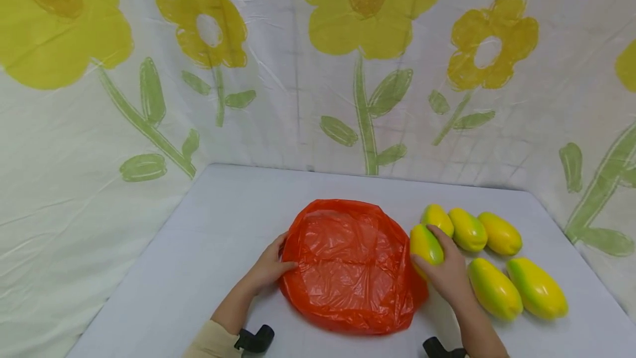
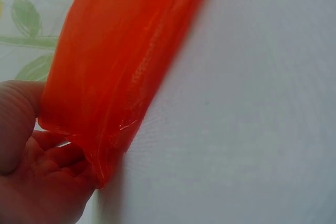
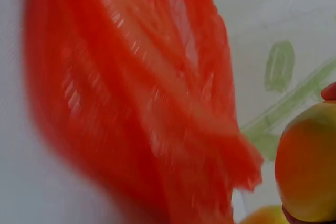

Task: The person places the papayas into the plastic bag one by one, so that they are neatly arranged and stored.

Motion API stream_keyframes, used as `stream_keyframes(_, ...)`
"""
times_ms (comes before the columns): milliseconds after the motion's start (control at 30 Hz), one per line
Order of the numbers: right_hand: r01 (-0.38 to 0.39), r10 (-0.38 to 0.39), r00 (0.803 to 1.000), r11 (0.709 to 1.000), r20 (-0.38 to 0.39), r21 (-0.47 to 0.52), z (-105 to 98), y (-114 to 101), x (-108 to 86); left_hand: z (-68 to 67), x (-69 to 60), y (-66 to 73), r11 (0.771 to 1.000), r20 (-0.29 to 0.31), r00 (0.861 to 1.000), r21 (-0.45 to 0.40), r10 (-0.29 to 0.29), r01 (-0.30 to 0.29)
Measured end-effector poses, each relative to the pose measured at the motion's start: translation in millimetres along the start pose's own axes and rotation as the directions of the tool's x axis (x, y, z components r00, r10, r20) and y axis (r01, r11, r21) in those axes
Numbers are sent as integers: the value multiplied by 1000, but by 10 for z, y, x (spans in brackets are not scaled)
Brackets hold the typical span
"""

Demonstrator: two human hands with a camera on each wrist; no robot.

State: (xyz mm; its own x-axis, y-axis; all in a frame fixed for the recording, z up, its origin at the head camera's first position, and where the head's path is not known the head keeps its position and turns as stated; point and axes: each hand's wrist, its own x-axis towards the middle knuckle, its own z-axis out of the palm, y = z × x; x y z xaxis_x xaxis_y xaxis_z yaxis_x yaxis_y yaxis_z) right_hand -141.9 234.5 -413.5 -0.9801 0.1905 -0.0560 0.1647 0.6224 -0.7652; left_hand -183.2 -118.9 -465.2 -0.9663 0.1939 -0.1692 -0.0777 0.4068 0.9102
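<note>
Two-handed, gripping a yellow-green fruit [image 1: 425, 245] in the right hand [image 1: 450, 272] just beside a red plastic bag [image 1: 348, 269] on a white table [image 1: 238, 198] and holding the bag's opposite edge with the left hand [image 1: 268, 267]

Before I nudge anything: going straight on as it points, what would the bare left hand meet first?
The crumpled, translucent red plastic bag; the left hand holds its left edge, so moving on would probably push straight into it, though depth there is unclear.
</note>
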Motion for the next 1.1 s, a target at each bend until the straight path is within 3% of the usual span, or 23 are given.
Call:
stream_keyframes(267,129,-129,992,980,-11,149,344,-310,222,9,4,-11,1000,11,1000,-16,3,-3)
stream_keyframes(700,140,-145,989,954,0,266,1115,-724,371,12,-8,-4,999,10,1000,-33,25,-24)
stream_keyframes(1100,161,-176,984,948,31,276,1562,-1046,445,3,-20,-5,999,13,1000,-40,28,-27)
